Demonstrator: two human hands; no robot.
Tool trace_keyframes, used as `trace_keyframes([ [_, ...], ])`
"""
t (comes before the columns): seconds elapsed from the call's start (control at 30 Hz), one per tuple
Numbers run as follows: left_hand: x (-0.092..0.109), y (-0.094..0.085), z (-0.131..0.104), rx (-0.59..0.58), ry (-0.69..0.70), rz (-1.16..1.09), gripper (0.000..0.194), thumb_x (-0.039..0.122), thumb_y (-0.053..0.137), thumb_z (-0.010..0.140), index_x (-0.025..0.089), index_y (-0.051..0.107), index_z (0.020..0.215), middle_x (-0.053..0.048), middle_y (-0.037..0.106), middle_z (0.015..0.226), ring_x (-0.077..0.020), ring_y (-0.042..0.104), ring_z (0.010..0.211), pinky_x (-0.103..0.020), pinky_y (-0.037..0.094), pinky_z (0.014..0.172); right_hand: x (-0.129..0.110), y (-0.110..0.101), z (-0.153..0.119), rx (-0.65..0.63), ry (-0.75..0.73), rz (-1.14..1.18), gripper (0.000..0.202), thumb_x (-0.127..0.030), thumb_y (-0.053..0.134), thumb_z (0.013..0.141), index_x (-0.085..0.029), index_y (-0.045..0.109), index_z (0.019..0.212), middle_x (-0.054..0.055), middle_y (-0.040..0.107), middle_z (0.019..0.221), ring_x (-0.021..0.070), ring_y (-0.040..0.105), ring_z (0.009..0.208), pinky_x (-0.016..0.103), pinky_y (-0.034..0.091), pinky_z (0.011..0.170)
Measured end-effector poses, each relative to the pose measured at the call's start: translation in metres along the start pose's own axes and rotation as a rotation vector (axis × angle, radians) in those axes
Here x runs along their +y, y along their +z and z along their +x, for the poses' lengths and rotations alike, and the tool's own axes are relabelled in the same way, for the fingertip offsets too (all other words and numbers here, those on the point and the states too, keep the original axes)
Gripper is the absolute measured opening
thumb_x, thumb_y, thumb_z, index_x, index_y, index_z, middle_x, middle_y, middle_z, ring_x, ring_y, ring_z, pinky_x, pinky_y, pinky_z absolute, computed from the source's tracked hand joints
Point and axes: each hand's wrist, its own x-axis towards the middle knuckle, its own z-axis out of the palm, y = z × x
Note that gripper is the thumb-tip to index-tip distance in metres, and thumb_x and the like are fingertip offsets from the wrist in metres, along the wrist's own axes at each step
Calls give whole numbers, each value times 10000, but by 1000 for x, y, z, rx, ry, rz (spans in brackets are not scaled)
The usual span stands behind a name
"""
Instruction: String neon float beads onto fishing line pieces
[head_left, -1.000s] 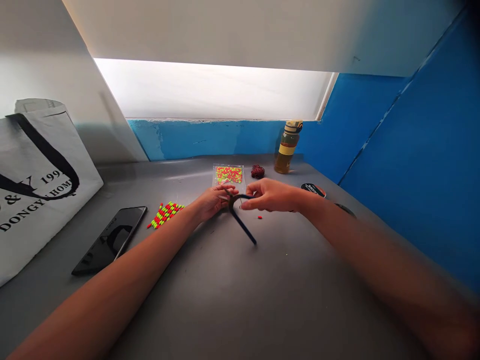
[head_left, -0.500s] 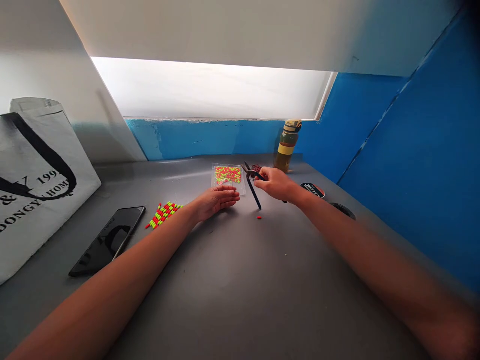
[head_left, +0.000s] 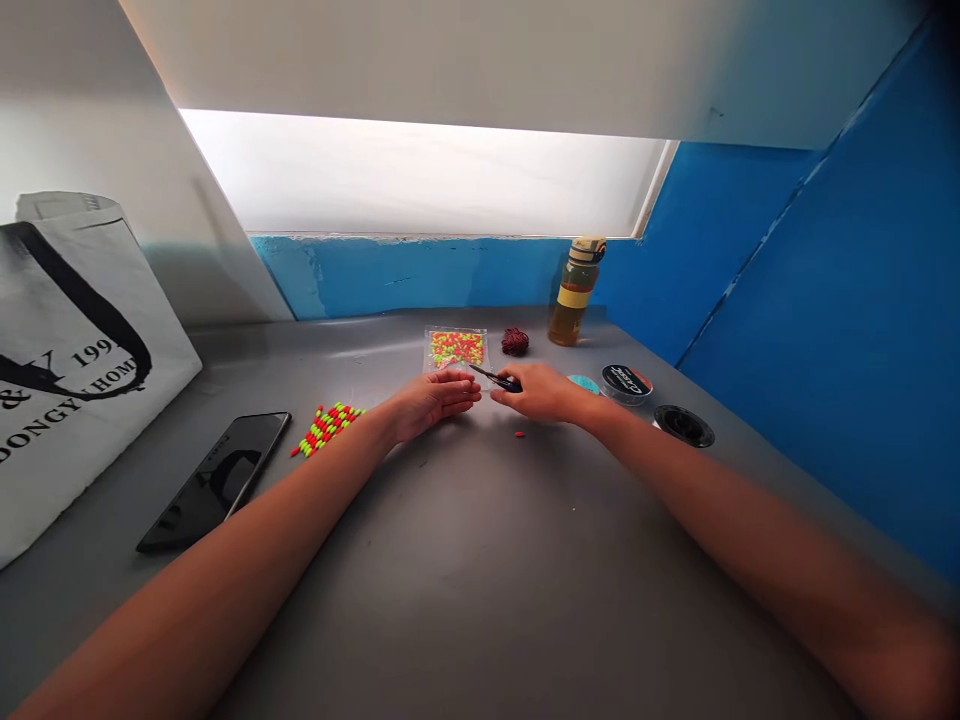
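My right hand (head_left: 536, 392) is wrapped round dark-handled pliers (head_left: 491, 377), whose jaws point left towards my other hand's fingertips. My left hand (head_left: 435, 402) hovers just above the table with its fingers pressed together; whatever they hold is too fine or hidden to make out. Behind it lies a clear bag of red and yellow-green beads (head_left: 456, 346). One loose red bead (head_left: 520, 434) rests on the table nearer to me. Left of my left wrist is a patch of red and green beads (head_left: 328, 428) in rows, partly covered by my forearm.
A black phone (head_left: 217, 480) and a white cloth bag (head_left: 82, 350) are at the left. A dark red bundle of cord (head_left: 515, 342) and a bottle (head_left: 575, 295) stand at the back. Right of my hand are line spools (head_left: 627, 382), a black spool (head_left: 684, 426) and a turquoise disc (head_left: 585, 384).
The pliers, spread wide and upright before, now lie flatter with their handles drawn together in my right hand. That hand has lowered, uncovering the cord and turquoise disc. My left hand barely moved.
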Motion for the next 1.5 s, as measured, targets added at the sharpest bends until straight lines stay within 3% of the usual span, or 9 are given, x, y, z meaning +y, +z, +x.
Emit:
trace_keyframes([
  [0.23,1,2,-1,21,-4,-21,255,188,830,729,140,686,933,-109,745,1014,-184,708,971,-313,530,949,-3,2,-4,-16,-6,-47,351,-525,579,898,-224,670,1054,84,719,950,243,629,849,290,355,655],
  [0.6,3,3,-2,15,-12,16,253,185,828,729,133,701,941,-107,739,985,-184,703,950,-295,534,910,2,11,0,48,-64,-16,394,-579,553,899,-220,690,988,76,705,870,222,603,799,285,327,651],
  [0.8,4,4,-3,0,-5,33,214,265,786,782,134,712,934,-111,727,1011,-189,683,980,-297,520,917,5,12,1,-39,-65,187,557,-698,477,885,-176,670,883,47,657,803,164,557,709,262,336,601],
  [1.0,5,6,-4,25,-15,61,224,296,775,787,146,720,944,-108,721,1032,-187,663,994,-282,501,879,8,10,2,-165,-22,355,550,-720,465,878,-187,594,858,-7,552,663,106,463,507,246,312,480],
  [1.5,2,0,2,26,-25,129,231,292,797,752,152,753,930,-86,714,954,-149,639,867,-248,484,767,13,13,5,-202,2,454,526,-717,521,851,-194,549,800,-16,538,640,89,454,461,228,348,437],
])
